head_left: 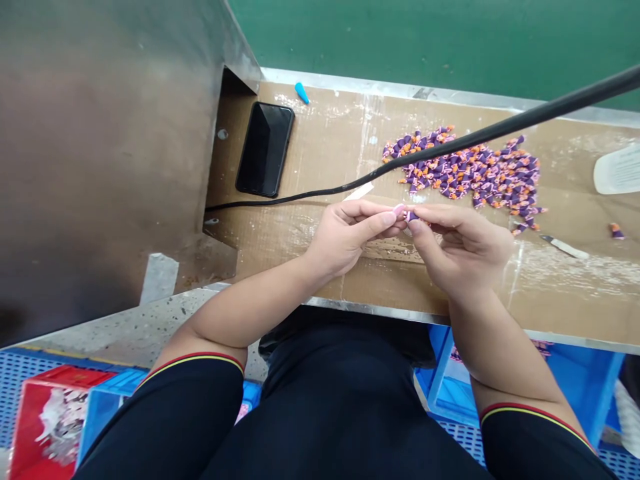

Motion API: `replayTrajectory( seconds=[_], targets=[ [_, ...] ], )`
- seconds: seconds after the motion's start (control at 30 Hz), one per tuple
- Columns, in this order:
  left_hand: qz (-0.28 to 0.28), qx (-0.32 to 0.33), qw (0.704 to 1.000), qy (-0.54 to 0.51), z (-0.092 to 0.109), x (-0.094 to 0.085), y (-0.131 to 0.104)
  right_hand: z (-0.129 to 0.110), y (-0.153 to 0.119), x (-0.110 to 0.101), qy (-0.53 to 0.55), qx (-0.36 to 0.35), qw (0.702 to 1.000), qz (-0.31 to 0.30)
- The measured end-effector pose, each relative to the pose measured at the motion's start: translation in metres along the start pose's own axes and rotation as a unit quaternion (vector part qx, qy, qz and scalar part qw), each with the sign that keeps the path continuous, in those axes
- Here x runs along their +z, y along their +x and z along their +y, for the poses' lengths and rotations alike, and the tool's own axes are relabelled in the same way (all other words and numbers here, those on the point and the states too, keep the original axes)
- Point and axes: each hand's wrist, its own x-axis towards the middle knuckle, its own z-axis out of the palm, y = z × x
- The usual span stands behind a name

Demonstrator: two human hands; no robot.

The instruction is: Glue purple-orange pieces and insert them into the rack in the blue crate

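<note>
A small purple piece (411, 217) and a pink bit (399, 210) are held at the centre of the frame (whether they are joined cannot be told). Similar pieces, knobbly and partly orange, are gathered in a dense pile (450, 177) at the upper right. The desk (270, 240) is covered with brown cardboard, marked by rough white specks, and is crossed by a smooth black cable (345, 192). A flat, rectangular phone (265, 150) is seen at the upper left, beside a dull metal housing (110, 147). The hands are held close together: by the left hand (350, 237) the pink bit is pinched, by the right hand (463, 247) the purple piece, with thumbs and forefingers closed.
</note>
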Motion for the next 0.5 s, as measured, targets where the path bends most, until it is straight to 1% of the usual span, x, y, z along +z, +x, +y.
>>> replayTrajectory(
  seconds=[0.17,0.23,0.37,0.5],
  targets=[
    [-0.017,0.026,0.999,0.009,-0.006,-0.004,0.001,0.000,0.001,0.000,-0.008,0.002,1.000,-0.003],
    [-0.017,0.028,0.999,0.022,-0.008,-0.006,0.001,0.000,0.001,-0.001,-0.008,-0.002,1.000,0.000],
    [-0.011,0.028,0.998,0.054,-0.009,-0.009,0.001,0.000,0.000,-0.001,-0.026,0.002,1.000,-0.013],
    [-0.011,0.039,0.996,0.077,-0.009,-0.010,0.000,0.000,0.000,-0.002,-0.038,0.007,0.999,-0.007]
  ],
)
